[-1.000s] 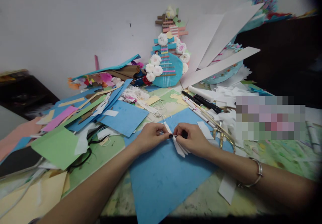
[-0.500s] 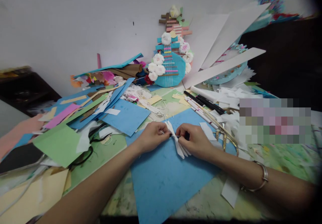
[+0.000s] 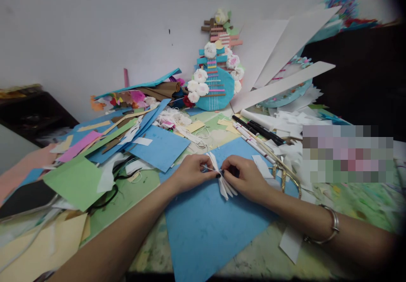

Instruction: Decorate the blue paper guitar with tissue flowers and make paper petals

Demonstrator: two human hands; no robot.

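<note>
A folded strip of white pleated paper point(image 3: 226, 188) lies over a blue sheet point(image 3: 206, 235), narrow at its middle, its pleats fanning out toward me. My left hand point(image 3: 194, 174) pinches a thin white string point(image 3: 206, 168) beside the paper's middle, thumb and forefinger closed. From the other side my right hand point(image 3: 244, 175) reaches the same spot, its thumb and forefinger pinched together at the string; the exact grip is partly hidden. The fingertips of both hands nearly meet over the pleats.
Markers point(image 3: 258, 130) and gold-coloured scissors handles point(image 3: 296, 184) lie to the right. Coloured paper sheets point(image 3: 74, 180) and a dark phone-like slab point(image 3: 27, 199) cover the left side. Against the wall stands a blue paper lute point(image 3: 222, 89) with white flowers. White scraps point(image 3: 293, 159) are piled at right.
My fingertips have drawn closer together at the paper's middle. A string loop now shows by my left hand, and the pleated paper's near end has shifted slightly left.
</note>
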